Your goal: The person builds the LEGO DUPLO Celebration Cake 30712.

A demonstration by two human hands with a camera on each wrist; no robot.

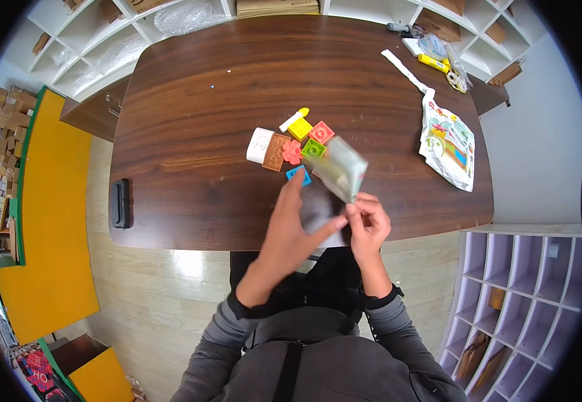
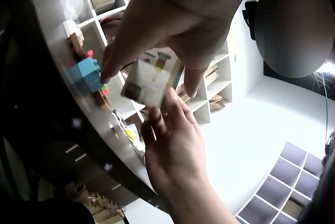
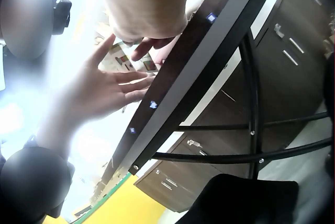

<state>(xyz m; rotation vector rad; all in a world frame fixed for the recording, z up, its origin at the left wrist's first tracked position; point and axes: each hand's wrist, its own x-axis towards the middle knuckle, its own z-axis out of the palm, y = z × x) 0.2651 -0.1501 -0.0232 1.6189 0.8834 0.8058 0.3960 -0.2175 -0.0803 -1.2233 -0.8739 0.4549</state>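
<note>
My right hand [image 1: 369,224] pinches the near corner of a folded paper leaflet [image 1: 344,167], blurred in the head view. Printed pictures of coloured blocks show on the leaflet [image 2: 154,75] in the left wrist view. My left hand [image 1: 284,231] is spread, its fingertips at the blue toy brick [image 1: 298,175] and its thumb stretched toward the right hand. Beyond the blue brick lie a white block [image 1: 259,145], a brown brick [image 1: 274,152], a coral flower piece [image 1: 292,152], a green brick [image 1: 314,149], a red brick [image 1: 321,132] and a yellow brick [image 1: 300,128].
A white stick with a yellow tip [image 1: 294,119] lies behind the bricks. To the right is a printed white plastic bag [image 1: 448,144]. A black case [image 1: 121,203] sits at the table's left edge. A yellow tube [image 1: 434,63] and scissors [image 1: 457,82] are at the back right.
</note>
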